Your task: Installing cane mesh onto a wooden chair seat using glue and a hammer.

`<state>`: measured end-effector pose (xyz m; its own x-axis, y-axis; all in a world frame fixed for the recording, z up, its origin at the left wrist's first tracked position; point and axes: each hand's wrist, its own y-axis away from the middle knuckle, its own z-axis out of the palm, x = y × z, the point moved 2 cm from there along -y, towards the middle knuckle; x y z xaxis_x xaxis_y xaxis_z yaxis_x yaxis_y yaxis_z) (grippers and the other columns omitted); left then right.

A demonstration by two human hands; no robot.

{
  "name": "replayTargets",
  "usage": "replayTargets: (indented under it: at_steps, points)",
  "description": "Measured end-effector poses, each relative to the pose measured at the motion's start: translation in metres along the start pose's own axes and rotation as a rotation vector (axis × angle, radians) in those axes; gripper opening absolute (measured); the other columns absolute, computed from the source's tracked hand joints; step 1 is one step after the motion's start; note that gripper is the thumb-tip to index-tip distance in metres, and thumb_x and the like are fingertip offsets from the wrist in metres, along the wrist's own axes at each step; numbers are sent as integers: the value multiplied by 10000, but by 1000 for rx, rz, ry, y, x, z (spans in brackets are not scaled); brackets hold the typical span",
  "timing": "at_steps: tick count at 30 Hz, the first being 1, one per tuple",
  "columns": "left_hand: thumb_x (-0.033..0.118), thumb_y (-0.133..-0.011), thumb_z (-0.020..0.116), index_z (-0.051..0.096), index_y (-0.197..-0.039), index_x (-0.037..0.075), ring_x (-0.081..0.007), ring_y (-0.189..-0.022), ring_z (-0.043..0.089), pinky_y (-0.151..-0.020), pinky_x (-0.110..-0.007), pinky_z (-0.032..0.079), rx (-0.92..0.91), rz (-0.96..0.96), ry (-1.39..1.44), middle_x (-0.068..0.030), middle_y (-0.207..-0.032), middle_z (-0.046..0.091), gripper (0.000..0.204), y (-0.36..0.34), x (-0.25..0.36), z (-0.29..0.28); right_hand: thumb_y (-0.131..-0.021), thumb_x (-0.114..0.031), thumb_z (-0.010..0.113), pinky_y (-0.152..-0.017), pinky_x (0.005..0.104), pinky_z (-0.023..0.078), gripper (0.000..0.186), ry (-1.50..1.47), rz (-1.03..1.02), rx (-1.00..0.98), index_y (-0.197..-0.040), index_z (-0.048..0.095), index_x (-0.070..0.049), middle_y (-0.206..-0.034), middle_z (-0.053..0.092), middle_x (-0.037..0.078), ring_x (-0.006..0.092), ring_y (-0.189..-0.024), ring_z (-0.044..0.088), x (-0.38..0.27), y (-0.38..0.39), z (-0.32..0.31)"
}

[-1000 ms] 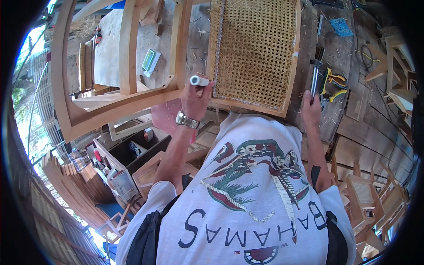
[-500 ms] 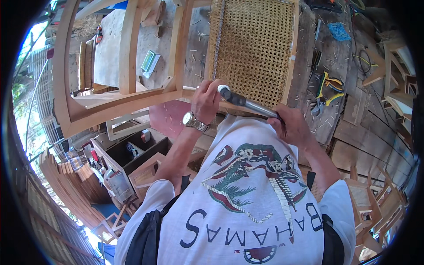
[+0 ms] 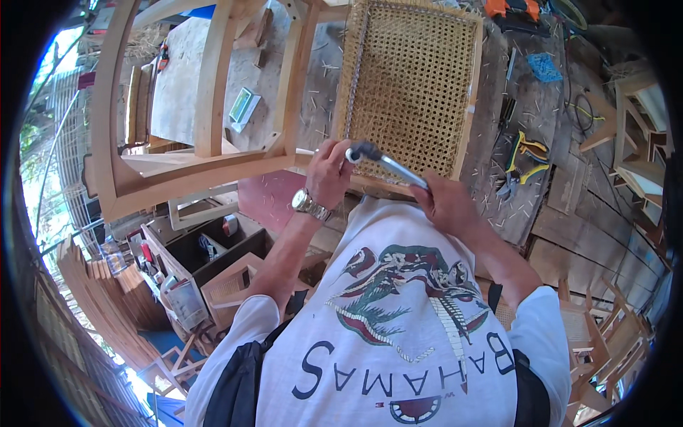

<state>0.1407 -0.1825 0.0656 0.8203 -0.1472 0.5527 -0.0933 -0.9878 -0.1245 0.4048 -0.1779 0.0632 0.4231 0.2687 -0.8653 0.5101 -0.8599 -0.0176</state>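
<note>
My right hand is wrapped around a hammer with a shiny metal shaft. Its dark head, with a pale round face, is beside the fingers of my left hand. Those fingers are bent and pressed together at the near left corner of a woven cane panel; whatever they pinch is hidden. The panel has a light wooden frame, and loose cane strands stick out along its left side. Left of it stands a bare wooden chair frame, whose curved near rail reaches toward my left hand.
On the plank bench right of the panel lie yellow-handled pliers and cutters, a blue mesh bundle and scattered cane bits. A small green-and-white box rests behind the chair frame. Lower left is a dark compartmented box; more chair frames stand lower right.
The hammer and my right hand have moved left and the shaft is more tilted. My left hand stays at the corner. The view has shifted slightly.
</note>
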Motion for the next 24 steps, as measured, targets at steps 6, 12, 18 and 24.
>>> replayTargets:
  at_steps: [6, 12, 18, 24]
  points:
    - [-33, -844, 592, 528, -1122, 41, -372, -926, 598, -781, -438, 503, 247, 276, 57, -160, -1043, 604, 295, -10, 9, -28, -1006, -287, 563, -479, 398, 409, 280, -111, 316, 210, -893, 527, -33, -604, 527, 137, 316, -503, 546, 29, 14, -24]
    - [104, -892, 650, 555, -1078, 25, -337, -750, 591, -636, -431, 462, 178, -218, -140, -166, -931, 590, 223, -9, -43, -17, -1014, -340, 549, -520, 418, 424, 390, 122, 591, 601, -839, 454, -4, -621, 536, 175, 322, -531, 558, 95, 5, -39]
    - [448, -724, 836, 584, -1135, 24, -387, -889, 627, -756, -485, 509, 94, -277, -131, -196, -971, 618, 642, -46, -49, 12, -999, -372, 551, -590, 499, 431, 422, 248, 753, 841, -856, 451, 12, -672, 545, 217, 416, -627, 570, 139, -25, -25]
    - [441, -775, 758, 625, -950, -9, -420, -873, 652, -758, -491, 508, -153, -510, -134, -254, -909, 672, 501, -165, -81, 19, -981, -348, 575, -677, 501, 432, 430, 189, 873, 948, -843, 467, 44, -775, 552, 247, 451, -735, 551, 165, -47, -7]
